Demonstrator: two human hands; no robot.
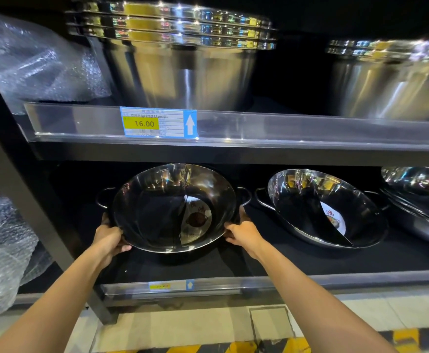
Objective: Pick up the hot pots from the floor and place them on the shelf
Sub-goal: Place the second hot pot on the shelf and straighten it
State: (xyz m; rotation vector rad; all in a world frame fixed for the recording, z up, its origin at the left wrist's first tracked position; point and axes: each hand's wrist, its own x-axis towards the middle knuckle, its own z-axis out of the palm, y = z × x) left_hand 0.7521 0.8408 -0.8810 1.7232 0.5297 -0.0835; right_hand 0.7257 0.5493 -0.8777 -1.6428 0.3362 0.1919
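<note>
Pot (pixel 172 207) tilted on shelf (pixel 310 261): rigid, slick steel; left hand (pixel 110 239) and right hand (pixel 244 231) clamp opposite rims.

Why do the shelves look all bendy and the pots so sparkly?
In the head view, the wide-angle lens curves the upper shelf edge, so straight lines bow; store lights bounce off the stacked steel bowls as bright glare spots; the hot pot held by the left hand and right hand mirrors its surroundings; the back of the shelf stays dark.
</note>
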